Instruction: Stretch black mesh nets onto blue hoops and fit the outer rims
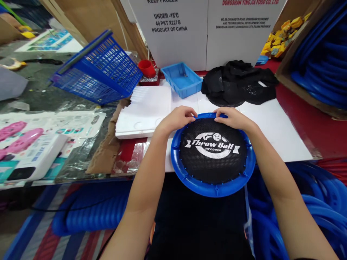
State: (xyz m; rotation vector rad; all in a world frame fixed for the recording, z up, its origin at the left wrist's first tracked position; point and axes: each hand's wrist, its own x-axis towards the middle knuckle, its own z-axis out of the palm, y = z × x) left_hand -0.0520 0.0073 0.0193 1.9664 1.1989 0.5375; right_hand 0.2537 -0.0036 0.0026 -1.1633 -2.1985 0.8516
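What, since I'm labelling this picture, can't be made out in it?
Head view:
Underside of the round black mesh disc with blue plastic rim: hidden by its top.
Black mesh fabric pile, lower layers: hidden by upper folds.
Top of the white printed cardboard box: cut by top edge.
Curved blue plastic tubing: cut by right edge.

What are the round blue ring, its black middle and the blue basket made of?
The blue ring seems to be hard, shiny plastic: its smooth surface catches the light. The black middle looks like matte mesh fabric, fibre unclear, with a fine grid showing. The blue basket is probably smooth moulded plastic, with even rows of holes.
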